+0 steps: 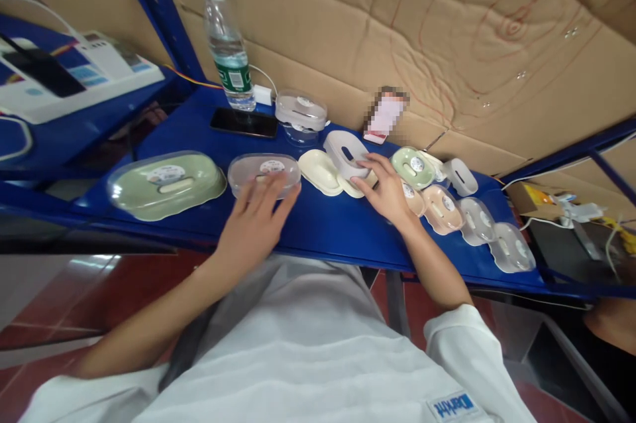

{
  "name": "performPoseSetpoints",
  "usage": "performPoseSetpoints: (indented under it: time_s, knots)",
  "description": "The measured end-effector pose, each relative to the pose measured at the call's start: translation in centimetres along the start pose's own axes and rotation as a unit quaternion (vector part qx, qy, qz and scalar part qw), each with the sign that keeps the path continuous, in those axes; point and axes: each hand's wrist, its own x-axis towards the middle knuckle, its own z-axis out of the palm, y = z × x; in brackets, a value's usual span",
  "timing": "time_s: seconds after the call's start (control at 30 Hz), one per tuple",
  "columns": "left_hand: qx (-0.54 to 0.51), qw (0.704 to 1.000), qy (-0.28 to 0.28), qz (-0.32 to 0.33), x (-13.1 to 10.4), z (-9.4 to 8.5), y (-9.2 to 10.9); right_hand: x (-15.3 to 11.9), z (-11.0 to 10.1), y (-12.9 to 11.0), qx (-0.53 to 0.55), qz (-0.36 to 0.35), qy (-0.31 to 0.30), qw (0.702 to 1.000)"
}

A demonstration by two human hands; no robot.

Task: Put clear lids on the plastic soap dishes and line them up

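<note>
Right hand (389,192) grips the grey slotted oval shell (338,144) by one end, over cream oval trays (318,172) mid-desk (308,227). Left hand (252,223) is unclenched, fingers spread over the clear-lidded pinkish oval box (240,172) (contact hard to confirm). Risks: the one-end grip could let the shell twist and drop; bumping the trays could make them skid; a careless left push could knock the green oval box (144,194).
</note>
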Motion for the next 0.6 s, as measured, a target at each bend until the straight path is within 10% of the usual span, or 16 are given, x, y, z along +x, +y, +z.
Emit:
performPoseSetpoints:
  time_s: [0.27, 0.6]
  knots:
    - [-0.085, 0.982, -0.116, 0.125, 5.7, 3.5, 3.9, -0.9, 1.2, 0.1, -0.027, -0.034, 0.019, 0.999]
    - [-0.197, 0.954, -0.113, 0.196, 0.9, 2.3, 5.7, -0.9, 1.9, 0.1, -0.055, -0.058, -0.037, 0.996]
